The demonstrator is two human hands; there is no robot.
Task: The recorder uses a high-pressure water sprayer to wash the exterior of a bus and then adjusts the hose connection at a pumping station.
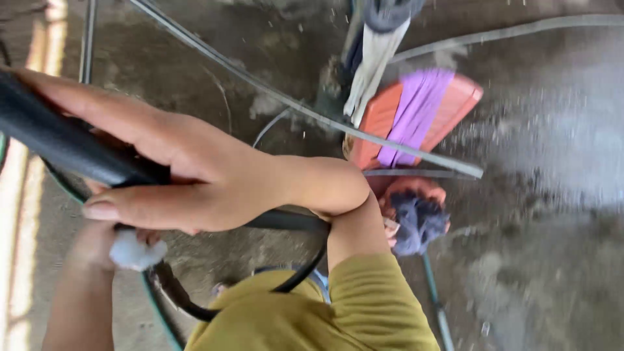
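Head view: the right hand (188, 175) wraps its grip around a black tyre (58, 143) running from upper left toward centre. Just below, the left hand (107, 244) pinches a white cloth (133, 252) against it. An orange stool (416, 117) sits upper right, bare floor (552, 260) beyond.

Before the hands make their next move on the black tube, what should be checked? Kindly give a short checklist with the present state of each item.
1. Right hand grips the black tube: ok, fingers wrapped around it.
2. Left hand holds the white wad below the tube: ok.
3. Wad touches the tube: cannot tell, the right hand hides the contact.
4. Tube free of kinks: cannot tell, it passes behind the forearm.
5. Thin rods clear of the hands: ok, they lie apart on the floor.
6. Orange and purple sandal out of the way: ok.
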